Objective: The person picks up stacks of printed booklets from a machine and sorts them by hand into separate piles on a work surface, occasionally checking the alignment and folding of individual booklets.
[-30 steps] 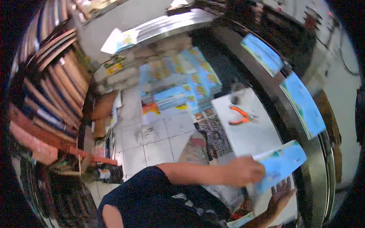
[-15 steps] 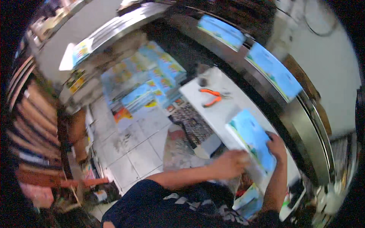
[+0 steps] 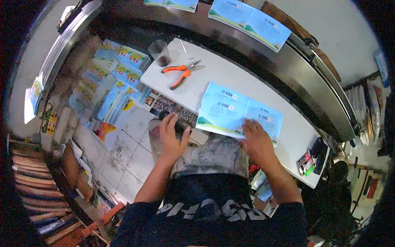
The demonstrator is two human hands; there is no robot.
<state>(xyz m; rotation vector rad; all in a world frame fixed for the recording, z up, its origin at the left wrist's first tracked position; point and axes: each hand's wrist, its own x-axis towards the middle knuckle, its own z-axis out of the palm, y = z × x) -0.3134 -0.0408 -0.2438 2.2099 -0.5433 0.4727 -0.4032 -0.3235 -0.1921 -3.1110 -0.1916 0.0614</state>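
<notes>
A light blue booklet lies opened flat, covers up, on the white worktable in front of me. My right hand presses on its near right edge, fingers spread on the cover. My left hand hovers open above my lap, left of the booklet, holding nothing. Orange-handled pliers lie on the table farther back, beside a clear plastic cup and a thin metal pin.
More blue booklets rest open over a curved metal rail behind the table. Stacks of colourful booklets cover the tiled floor at left. Shelves of books stand far left. Small items sit at the table's right end.
The booklet went from held in the air to lying flat on the table. My left hand let go and drew back over my lap; my right hand stays on it.
</notes>
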